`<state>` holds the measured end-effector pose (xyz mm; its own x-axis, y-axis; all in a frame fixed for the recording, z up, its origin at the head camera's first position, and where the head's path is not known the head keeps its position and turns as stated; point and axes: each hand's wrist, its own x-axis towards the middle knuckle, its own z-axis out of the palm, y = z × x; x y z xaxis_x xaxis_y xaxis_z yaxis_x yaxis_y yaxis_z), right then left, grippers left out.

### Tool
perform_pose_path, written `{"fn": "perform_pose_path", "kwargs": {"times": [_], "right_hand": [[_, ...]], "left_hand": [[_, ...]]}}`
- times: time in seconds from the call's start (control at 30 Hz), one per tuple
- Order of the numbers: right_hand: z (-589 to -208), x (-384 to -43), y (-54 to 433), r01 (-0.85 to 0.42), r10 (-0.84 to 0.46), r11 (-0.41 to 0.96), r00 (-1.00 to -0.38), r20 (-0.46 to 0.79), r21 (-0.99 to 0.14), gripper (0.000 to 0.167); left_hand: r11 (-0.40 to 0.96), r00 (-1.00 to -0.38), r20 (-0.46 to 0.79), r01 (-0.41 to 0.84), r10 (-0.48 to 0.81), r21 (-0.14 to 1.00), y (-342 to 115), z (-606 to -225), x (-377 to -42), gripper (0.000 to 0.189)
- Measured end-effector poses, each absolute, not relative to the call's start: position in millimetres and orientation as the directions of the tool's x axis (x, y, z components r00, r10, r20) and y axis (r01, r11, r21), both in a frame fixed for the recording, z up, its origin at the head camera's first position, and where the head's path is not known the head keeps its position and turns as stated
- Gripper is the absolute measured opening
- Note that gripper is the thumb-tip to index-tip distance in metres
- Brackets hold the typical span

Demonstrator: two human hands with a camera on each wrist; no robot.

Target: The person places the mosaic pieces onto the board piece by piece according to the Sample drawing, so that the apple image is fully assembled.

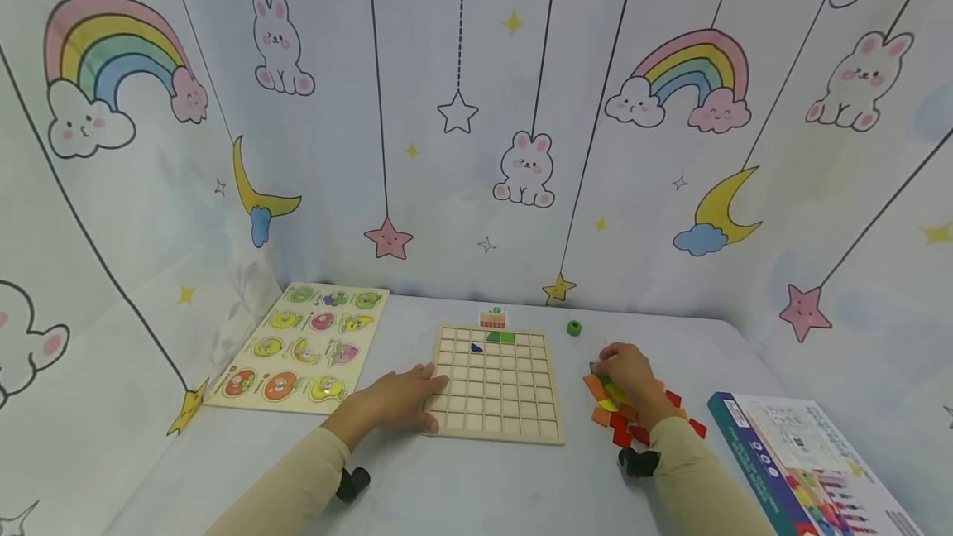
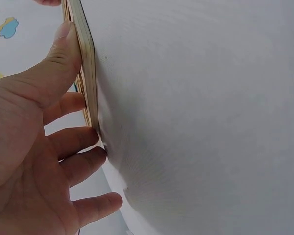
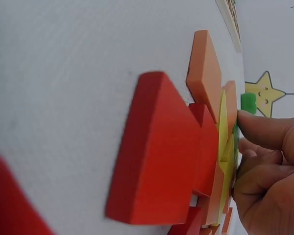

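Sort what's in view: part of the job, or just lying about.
Seemingly in the job:
grid board, left hand touching it
green pieces and blue piece on it
loose coloured pieces, at the right hand
picture card beyond the grid board

Seemingly lying about:
fruit-picture board at left
printed box at right
small green piece, apart

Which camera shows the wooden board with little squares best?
The head view: it shows nearly the whole wooden board from above. The left wrist view shows only its side edge, by the left hand. The right wrist view has just a sliver, probably its edge, up top.
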<state>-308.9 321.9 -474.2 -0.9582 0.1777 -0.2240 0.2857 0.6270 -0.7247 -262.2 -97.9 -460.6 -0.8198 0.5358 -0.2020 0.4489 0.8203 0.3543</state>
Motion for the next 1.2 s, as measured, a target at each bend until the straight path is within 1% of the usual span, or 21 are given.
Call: {"fn": "perform_pose_path", "kwargs": {"times": [0.07,0.23,0.43,0.53,0.63,0.73,0.8,0.93,1.0,1.1,1.2], "right_hand": [[-474.8,-308.4,322.5,0.272,0.173,0.653,-0.962,-0.211,-0.707,0.03],[-475.6,-307.8,323.5,0.277,0.185,0.699,-0.961,-0.208,-0.659,0.025],[-474.4,-309.6,325.4,0.3,0.173,0.688,-0.952,-0.253,-0.66,0.029],[-473.3,-310.2,326.8,0.305,0.166,0.662,-0.95,-0.263,-0.685,0.031],[-471.1,-310.4,329.0,0.301,0.166,0.568,-0.953,-0.252,-0.766,0.03],[-468.2,-310.9,330.7,0.3,0.196,0.395,-0.951,-0.24,-0.868,0.03],[-466.0,-311.8,331.5,0.291,0.216,0.272,-0.947,-0.237,-0.917,0.034],[-463.6,-314.8,329.9,0.278,0.231,0.036,-0.937,-0.263,-0.96,0.04],[-462.8,-316.8,326.8,0.261,0.225,-0.053,-0.937,-0.266,-0.964,0.043],[-461.7,-321.6,316.7,0.233,0.233,-0.112,-0.939,-0.254,-0.966,0.04],[-460.9,-328.1,302.3,0.216,0.23,-0.086,-0.946,-0.23,-0.973,0.039]], "left_hand": [[0.819,-0.82,-0.2,0.449,0.536,0.356,-98.2,-461.0,-262.5,0.078],[0.818,-0.82,-0.202,0.444,0.535,0.366,-99.1,-461.8,-263.3,0.079],[0.821,-0.823,-0.201,0.442,0.532,0.362,-99.5,-463.7,-264.5,0.079],[0.822,-0.824,-0.203,0.439,0.529,0.362,-99.4,-464.2,-265.0,0.079],[0.824,-0.825,-0.205,0.437,0.527,0.362,-99.3,-464.4,-265.2,0.079],[0.824,-0.825,-0.204,0.437,0.527,0.361,-98.9,-464.5,-264.9,0.079],[0.824,-0.824,-0.205,0.438,0.528,0.36,-98.7,-464.2,-264.4,0.079],[0.825,-0.824,-0.206,0.439,0.527,0.355,-98.2,-463.4,-263.3,0.078],[0.827,-0.824,-0.207,0.441,0.527,0.348,-98.0,-463.4,-263.3,0.079],[0.83,-0.826,-0.207,0.443,0.525,0.338,-97.8,-463.6,-263.7,0.079],[0.832,-0.827,-0.207,0.442,0.523,0.334,-97.5,-463.7,-264.0,0.079]]}}
